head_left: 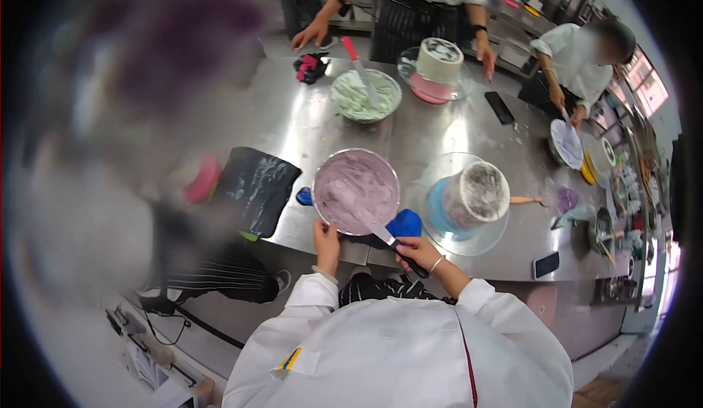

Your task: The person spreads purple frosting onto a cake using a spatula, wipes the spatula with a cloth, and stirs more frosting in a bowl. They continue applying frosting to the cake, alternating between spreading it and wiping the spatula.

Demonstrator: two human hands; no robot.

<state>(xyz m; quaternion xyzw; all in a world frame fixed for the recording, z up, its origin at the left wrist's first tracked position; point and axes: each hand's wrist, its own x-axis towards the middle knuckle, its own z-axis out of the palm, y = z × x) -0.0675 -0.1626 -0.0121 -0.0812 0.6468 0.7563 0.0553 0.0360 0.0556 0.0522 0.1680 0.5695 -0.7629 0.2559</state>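
A metal bowl [314, 189] of pale purple cream [355, 181] stands at the near edge of the steel table. My left hand [326, 244] grips the bowl's near-left rim. In my right hand [418, 253] is the black handle of an offset spatula [381, 231], its blade reaching over the near rim into the cream. To the right, a round frosted cake [482, 192] with a greyish, patchy top sits on a clear turntable [480, 244] with a blue base. Blue cloth or plastic [405, 223] lies between bowl and turntable.
Across the steel table [293, 115] stand a bowl of green cream [377, 110] and a white cake [439, 60] on a pink-based turntable, before a co-worker. A black mat [256, 188] lies left. Phones [499, 108] and tools lie right. A blurred person fills the left.
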